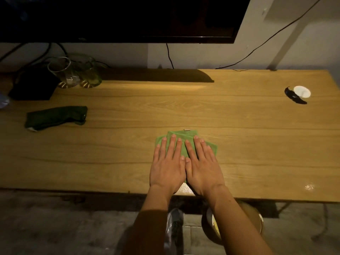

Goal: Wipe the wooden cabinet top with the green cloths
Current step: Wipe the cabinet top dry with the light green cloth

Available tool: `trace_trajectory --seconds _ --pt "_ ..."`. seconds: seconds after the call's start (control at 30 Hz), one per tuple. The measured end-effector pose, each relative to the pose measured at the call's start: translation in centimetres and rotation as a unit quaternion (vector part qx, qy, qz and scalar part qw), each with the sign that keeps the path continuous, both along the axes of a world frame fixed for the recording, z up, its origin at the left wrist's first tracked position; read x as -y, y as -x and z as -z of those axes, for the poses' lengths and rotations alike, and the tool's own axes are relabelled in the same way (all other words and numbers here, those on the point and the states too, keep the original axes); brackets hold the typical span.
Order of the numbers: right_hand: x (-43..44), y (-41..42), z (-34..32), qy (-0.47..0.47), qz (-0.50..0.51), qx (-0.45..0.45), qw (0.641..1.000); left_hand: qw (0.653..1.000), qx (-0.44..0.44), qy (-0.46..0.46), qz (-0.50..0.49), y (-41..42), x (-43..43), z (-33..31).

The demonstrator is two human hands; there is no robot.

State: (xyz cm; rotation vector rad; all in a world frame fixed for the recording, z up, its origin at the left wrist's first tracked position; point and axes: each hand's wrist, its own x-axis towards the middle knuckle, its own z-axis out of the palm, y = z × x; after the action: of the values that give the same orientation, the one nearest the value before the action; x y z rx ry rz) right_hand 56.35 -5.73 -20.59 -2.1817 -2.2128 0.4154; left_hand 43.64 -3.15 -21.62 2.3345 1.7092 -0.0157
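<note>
The wooden cabinet top (128, 111) fills the middle of the head view. Light green cloths (184, 135), folded and overlapping, lie near its front edge at the centre. My left hand (166, 166) and my right hand (201, 166) rest flat on them side by side, thumbs touching, fingers straight and slightly spread, palms pressing down. Only the far edges and side corners of the cloths show past my fingers. A darker green folded cloth (55, 117) lies apart at the left of the top.
Two glass vessels (77, 72) and a black box (33, 85) stand at the back left. A white disc (301, 91) with a black object (294, 97) lies at the right. A dark screen (119, 17) hangs above; cables (170, 56) run behind. A bucket (231, 223) sits below the front edge.
</note>
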Motion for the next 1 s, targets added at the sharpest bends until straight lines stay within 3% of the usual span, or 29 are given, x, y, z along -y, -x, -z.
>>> trace_trajectory --seconds 0.2,0.4,0.8,1.0 --pt "5.0 -0.1 -0.2 0.002 0.001 0.006 1.0 1.0 0.006 0.014 0.007 -0.1 4.9 -0.5" --pt "3.1 -0.7 0.2 -0.003 -0.007 0.006 1.0 1.0 -0.007 0.006 -0.008 -0.7 3.3 -0.6" --pt "-16.9 -4.2 1.1 -0.017 0.003 0.002 1.0 1.0 -0.002 -0.018 -0.017 -4.3 -17.0 1.1" --pt "-28.2 -6.4 0.6 -0.035 -0.004 0.026 0.999 0.998 -0.049 -0.042 0.009 -6.7 -28.3 0.4"
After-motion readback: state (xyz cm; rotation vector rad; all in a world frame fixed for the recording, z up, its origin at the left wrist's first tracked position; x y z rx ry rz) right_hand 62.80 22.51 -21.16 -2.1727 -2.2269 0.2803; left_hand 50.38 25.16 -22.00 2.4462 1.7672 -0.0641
